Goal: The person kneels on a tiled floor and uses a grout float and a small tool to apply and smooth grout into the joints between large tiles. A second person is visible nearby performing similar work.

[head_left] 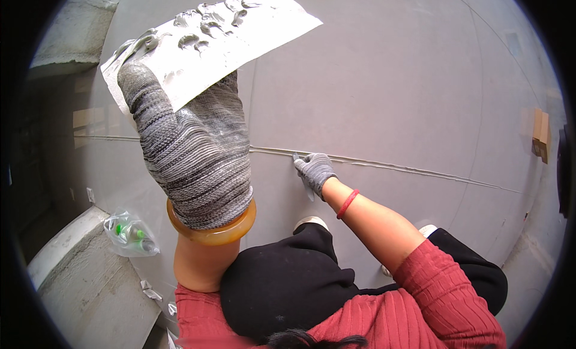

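My left hand (195, 151), in a grey knitted glove, is closed on a curved white sheet (219, 61) at the upper left, its thumb on top. Lumps of grey paste (211, 29) lie on that sheet. Low over the grey floor, my right hand (316, 171), also gloved, grips a small slim tool (296, 158). Its tip is at a straight joint line (396, 167) that runs across the floor with paste along it. Most of the tool is hidden by the fingers, so I cannot make out its exact kind.
Large grey floor tiles (372, 79) spread around me. A clear plastic bag (131, 234) with green-marked bottles sits at the left, beside a rough concrete block (96, 277). Another concrete piece (75, 34) is at the upper left. A cardboard box (540, 136) stands at the far right.
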### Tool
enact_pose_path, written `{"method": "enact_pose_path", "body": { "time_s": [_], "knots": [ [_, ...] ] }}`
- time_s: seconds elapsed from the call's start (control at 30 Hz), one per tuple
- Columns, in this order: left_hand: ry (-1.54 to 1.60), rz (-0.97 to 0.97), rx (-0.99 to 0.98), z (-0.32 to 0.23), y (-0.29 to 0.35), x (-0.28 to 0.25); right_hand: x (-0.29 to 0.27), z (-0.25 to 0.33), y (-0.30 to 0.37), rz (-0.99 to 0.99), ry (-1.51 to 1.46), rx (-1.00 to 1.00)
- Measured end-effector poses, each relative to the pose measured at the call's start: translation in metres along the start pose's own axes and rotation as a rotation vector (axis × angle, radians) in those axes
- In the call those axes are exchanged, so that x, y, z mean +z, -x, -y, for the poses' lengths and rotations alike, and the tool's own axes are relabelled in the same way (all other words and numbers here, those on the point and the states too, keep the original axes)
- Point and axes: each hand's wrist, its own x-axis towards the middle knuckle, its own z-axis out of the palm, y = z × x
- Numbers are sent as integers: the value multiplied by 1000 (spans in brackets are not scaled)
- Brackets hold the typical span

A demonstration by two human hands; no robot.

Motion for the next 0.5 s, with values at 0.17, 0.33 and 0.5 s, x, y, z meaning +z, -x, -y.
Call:
{"method": "enact_pose_path", "body": {
  "time_s": [0.17,0.33,0.5],
  "knots": [
    [40,-26,-34,3,5,13,-23,-6,4,26,21,59],
    [39,-11,-30,5,7,23,-47,-18,12,41,-91,122],
    [18,9,-18,8,12,31,-75,-27,21,28,-93,190]
  ]
}}
